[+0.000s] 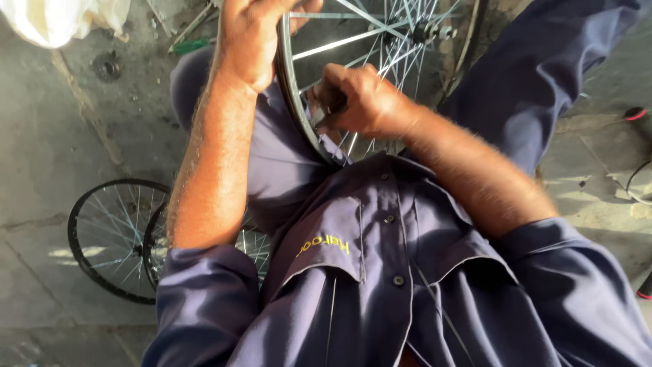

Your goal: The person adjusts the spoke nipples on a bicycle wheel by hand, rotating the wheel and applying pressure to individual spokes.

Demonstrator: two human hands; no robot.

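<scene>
A silver spoked bicycle wheel (288,81) stands upright between my knees, its hub (429,30) at the top right. My left hand (251,34) grips the rim near the top of the view. My right hand (356,98) is closed against the inside of the rim low down, fingers pinched on a small dark tool at a spoke end; the tool is mostly hidden. I wear a dark blue shirt and trousers.
Two black-rimmed spoked wheels (112,234) lie on the concrete floor at the left. A green-handled tool (190,46) lies at the top left beside a white bag (61,19). A red-tipped object (635,113) and a cable (635,183) lie at the right.
</scene>
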